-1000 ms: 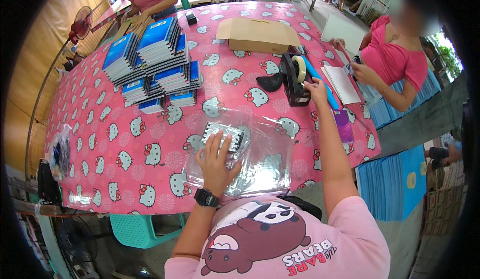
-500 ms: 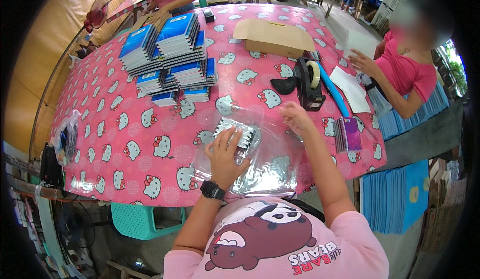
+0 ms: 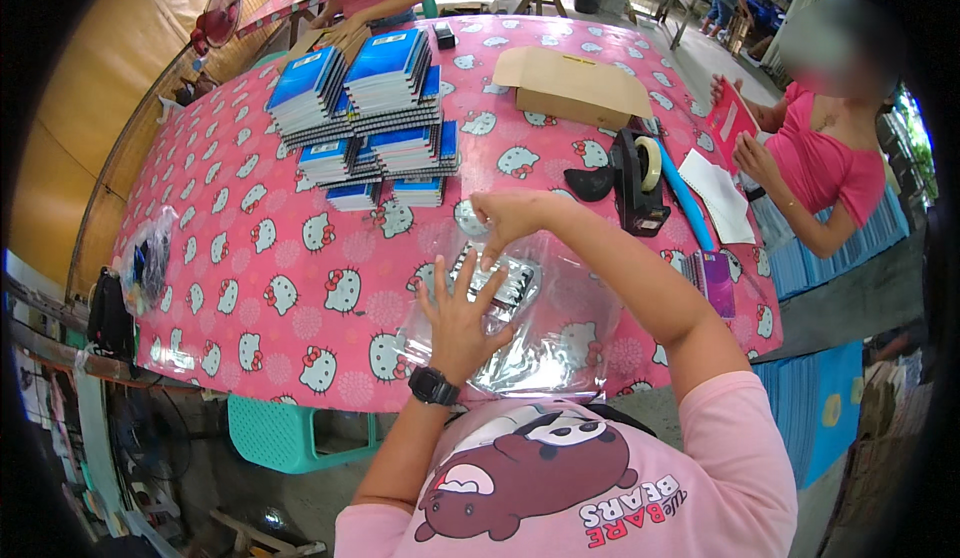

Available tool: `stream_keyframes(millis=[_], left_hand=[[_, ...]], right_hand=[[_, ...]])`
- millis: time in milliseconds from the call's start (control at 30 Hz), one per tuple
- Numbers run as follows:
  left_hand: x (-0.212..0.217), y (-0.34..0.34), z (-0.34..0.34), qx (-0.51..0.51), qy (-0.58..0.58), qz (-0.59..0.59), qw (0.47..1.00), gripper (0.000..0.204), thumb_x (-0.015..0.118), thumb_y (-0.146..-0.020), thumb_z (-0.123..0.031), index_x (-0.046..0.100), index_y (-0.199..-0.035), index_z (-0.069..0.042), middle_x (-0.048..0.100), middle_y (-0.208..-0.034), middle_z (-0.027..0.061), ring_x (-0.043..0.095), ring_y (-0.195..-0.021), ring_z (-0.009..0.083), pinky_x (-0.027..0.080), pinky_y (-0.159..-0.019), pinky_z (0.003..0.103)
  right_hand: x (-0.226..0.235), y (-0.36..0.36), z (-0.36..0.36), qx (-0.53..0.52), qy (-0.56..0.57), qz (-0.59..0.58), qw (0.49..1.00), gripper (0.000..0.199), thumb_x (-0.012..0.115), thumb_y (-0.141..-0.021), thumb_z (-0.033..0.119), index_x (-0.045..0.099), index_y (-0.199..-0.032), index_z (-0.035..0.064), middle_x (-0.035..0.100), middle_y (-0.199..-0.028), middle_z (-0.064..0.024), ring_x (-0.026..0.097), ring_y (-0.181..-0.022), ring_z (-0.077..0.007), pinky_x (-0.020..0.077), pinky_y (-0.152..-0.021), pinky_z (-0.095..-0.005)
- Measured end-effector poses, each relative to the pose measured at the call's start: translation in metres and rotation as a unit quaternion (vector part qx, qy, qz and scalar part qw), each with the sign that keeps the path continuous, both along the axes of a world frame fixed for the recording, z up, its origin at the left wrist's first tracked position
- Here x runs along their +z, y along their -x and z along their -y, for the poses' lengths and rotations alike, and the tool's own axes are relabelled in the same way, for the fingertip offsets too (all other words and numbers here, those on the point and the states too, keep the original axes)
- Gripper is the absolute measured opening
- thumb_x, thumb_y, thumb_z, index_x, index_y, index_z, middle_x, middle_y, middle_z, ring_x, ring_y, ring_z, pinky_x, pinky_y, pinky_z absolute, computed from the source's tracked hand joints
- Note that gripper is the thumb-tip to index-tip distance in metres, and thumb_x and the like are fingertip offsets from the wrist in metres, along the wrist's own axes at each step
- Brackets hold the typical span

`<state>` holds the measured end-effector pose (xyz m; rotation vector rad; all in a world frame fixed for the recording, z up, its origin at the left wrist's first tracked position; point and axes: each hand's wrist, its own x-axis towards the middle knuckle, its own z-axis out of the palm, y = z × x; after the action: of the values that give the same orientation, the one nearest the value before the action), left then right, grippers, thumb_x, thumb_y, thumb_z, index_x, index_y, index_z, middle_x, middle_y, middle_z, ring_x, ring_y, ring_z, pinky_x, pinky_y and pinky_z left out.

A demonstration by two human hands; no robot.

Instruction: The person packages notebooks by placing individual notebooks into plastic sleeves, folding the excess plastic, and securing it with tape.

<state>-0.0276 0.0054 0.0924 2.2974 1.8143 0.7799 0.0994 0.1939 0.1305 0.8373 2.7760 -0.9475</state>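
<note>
A spiral-bound bundle (image 3: 517,288) lies in clear plastic (image 3: 560,356) on the pink table (image 3: 215,323), under the left hand (image 3: 462,320), its fingers spread. The right hand (image 3: 514,220) has come from the tape dispenser (image 3: 628,183) to the bundle's far edge, bringing both hands together there; whether its curled fingers grip anything cannot be told.

And there was the left hand (image 3: 462,313), palm down, fingers (image 3: 464,280) splayed wide, thumb (image 3: 497,340) stuck out to the right, the left forearm (image 3: 395,458) slanting up behind it! Over on the other side, the right arm (image 3: 625,283) bent sharply at the elbow (image 3: 700,343) and reached across to the left, the right hand (image 3: 507,220) partly curled just beyond its partner, one digit angled down near those spread fingers, its exact grip too small to read.
</note>
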Motion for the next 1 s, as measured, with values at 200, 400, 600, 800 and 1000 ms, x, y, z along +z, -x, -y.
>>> stream_keyframes(millis=[200,400,600,800,1000], left_hand=[[-0.001,0.003,-0.001,-0.001,0.026,0.025,0.999,0.092,0.076,-0.058,-0.032,0.036,-0.138,-0.013,0.027,-0.147,0.0073,0.013,-0.136,0.0413,0.008,-0.103,0.066],[0.027,0.005,-0.025,-0.066,0.003,-0.139,0.988,0.091,0.078,-0.059,-0.024,0.033,-0.138,-0.015,0.034,-0.143,0.0075,0.023,-0.135,0.0318,0.014,-0.102,0.067],[0.043,-0.002,-0.067,-0.221,0.056,-0.032,0.973,0.097,0.081,-0.055,-0.006,0.031,-0.137,-0.014,0.052,-0.123,0.0095,0.050,-0.115,0.0269,0.030,-0.105,0.046],[-0.015,0.012,-0.045,-0.164,0.165,0.595,0.769,0.082,0.083,-0.056,-0.001,0.038,-0.125,-0.002,0.053,-0.118,0.0119,0.052,-0.111,0.0196,0.042,-0.097,0.035],[-0.047,0.012,-0.031,-0.111,0.097,0.365,0.919,0.078,0.081,-0.058,0.002,0.039,-0.124,-0.001,0.055,-0.116,0.0119,0.054,-0.109,0.0190,0.044,-0.092,0.033]], right_hand=[[-0.103,-0.036,0.019,-0.165,0.391,-0.206,0.881,0.065,0.073,-0.069,0.053,0.049,-0.102,0.0022,0.054,-0.080,-0.0019,0.053,-0.072,-0.0106,0.0433,-0.059,-0.0265],[-0.121,-0.075,0.052,-0.402,0.123,-0.381,0.823,0.039,0.073,-0.077,0.021,0.050,-0.104,0.0040,0.052,-0.073,-0.0007,0.051,-0.064,-0.0102,0.0425,-0.056,-0.0281],[-0.122,-0.139,0.067,-0.474,-0.033,-0.194,0.858,0.032,0.066,-0.074,0.005,0.052,-0.103,0.0001,0.060,-0.084,-0.0051,0.057,-0.072,-0.0147,0.0462,-0.064,-0.0302],[-0.065,-0.104,0.126,-0.340,0.335,-0.380,0.792,0.064,0.078,-0.063,0.005,0.048,-0.120,-0.0010,0.060,-0.111,-0.0105,0.055,-0.105,-0.0185,0.0443,-0.092,-0.0322],[-0.044,-0.069,0.135,-0.332,0.166,-0.380,0.847,0.091,0.084,-0.053,0.004,0.036,-0.130,0.0001,0.052,-0.119,-0.0120,0.051,-0.110,-0.0203,0.0401,-0.097,-0.0341]])
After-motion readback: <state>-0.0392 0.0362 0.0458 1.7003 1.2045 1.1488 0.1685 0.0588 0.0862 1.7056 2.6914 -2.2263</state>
